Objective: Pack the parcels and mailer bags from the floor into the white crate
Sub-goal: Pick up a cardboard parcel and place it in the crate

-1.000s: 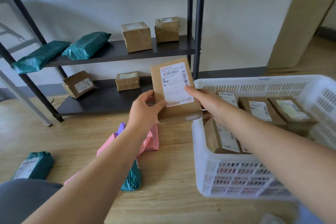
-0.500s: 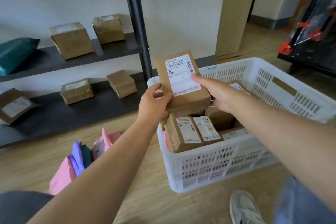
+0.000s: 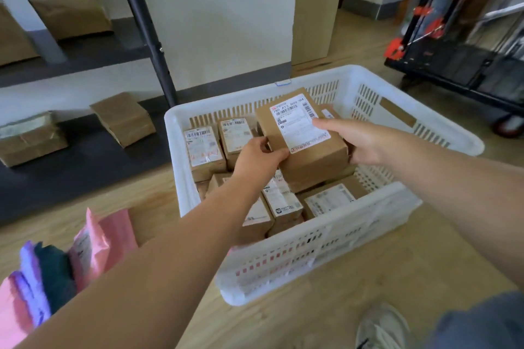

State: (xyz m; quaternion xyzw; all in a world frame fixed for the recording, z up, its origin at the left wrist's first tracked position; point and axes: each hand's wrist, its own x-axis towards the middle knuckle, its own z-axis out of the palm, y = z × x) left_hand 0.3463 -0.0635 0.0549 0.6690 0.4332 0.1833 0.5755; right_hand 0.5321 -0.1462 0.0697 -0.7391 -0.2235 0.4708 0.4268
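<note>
A brown cardboard parcel [image 3: 304,147] with a white shipping label is held over the middle of the white crate [image 3: 368,85]. My left hand [image 3: 256,157] grips its near left corner. My right hand [image 3: 354,142] holds its right side, thumb on the label. The parcel sits just above several labelled brown parcels [image 3: 204,150] packed inside the crate. Pink, purple and teal mailer bags [image 3: 56,269] lie in a pile on the wooden floor at the lower left.
A dark metal shelf rack [image 3: 153,45] stands behind and left of the crate, with brown boxes [image 3: 123,119] on its low shelves. A black and red cart [image 3: 459,45] stands at the right. My shoe [image 3: 382,326] is near the crate's front corner.
Both hands carried the parcel from above the floor to the right and down, over the crate's interior. The view turned right, bringing the crate to the centre.
</note>
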